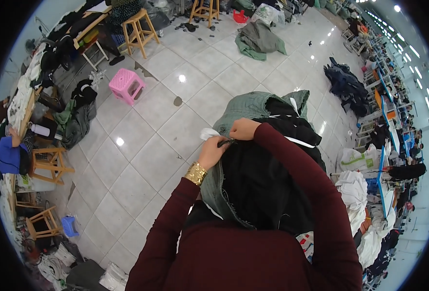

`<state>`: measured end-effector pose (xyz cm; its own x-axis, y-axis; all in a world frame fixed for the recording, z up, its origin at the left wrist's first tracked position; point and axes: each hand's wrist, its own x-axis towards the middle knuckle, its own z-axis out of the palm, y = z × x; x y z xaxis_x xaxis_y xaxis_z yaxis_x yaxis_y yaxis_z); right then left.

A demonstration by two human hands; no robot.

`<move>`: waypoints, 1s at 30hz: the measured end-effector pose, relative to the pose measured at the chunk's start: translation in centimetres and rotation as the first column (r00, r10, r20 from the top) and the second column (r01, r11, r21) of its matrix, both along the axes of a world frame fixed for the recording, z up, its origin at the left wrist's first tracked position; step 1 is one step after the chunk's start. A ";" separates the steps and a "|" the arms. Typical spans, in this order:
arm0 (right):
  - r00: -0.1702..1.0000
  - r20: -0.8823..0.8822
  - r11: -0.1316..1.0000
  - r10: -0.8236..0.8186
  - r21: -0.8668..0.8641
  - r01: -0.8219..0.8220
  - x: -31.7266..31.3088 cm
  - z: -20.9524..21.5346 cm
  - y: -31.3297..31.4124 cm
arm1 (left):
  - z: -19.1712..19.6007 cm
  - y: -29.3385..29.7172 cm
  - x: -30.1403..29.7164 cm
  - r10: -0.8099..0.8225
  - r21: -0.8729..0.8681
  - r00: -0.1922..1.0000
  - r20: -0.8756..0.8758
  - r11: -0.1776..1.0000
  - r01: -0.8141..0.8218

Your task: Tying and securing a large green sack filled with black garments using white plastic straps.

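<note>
Head view: you have two hands in sight, both at the upper left part of one bundle (268,179) of cloth, which lies directly in front of your torso. The bundle shows two main colours: black across the middle, and a green layer (239,104) along its left and far sides. At least two white strips (300,142) show on it, and one white tuft (208,133) stands just beyond your left hand (211,151).

Grip, left: your fingers are closed on one small dark piece (225,142); whether it is cloth or a tool cannot be told. Grip, right: your right hand (244,130) is curled closed just beside it, against the bundle; what it pinches, if anything, is hidden. You wear one gold bracelet (196,173), on the left wrist, and two dark red sleeves (304,174).

On the tiled floor (151,116): one pink stool (125,83), to your left, well apart from the bundle; four wooden stools (138,28), two at the far side and two at the left; one grey-green heap (260,40); one navy heap (346,86); one red bag (240,17). One person in a blue top (9,154) is at the left.
</note>
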<state>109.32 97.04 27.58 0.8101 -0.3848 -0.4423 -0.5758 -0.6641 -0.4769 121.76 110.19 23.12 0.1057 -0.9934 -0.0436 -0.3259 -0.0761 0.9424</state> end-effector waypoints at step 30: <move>0.362 0.147 0.340 -0.920 0.760 0.554 -2.9 -1.7 7.8 | -0.2 -0.3 -0.2 -0.039 -0.086 0.998 -0.042 0.996 0.036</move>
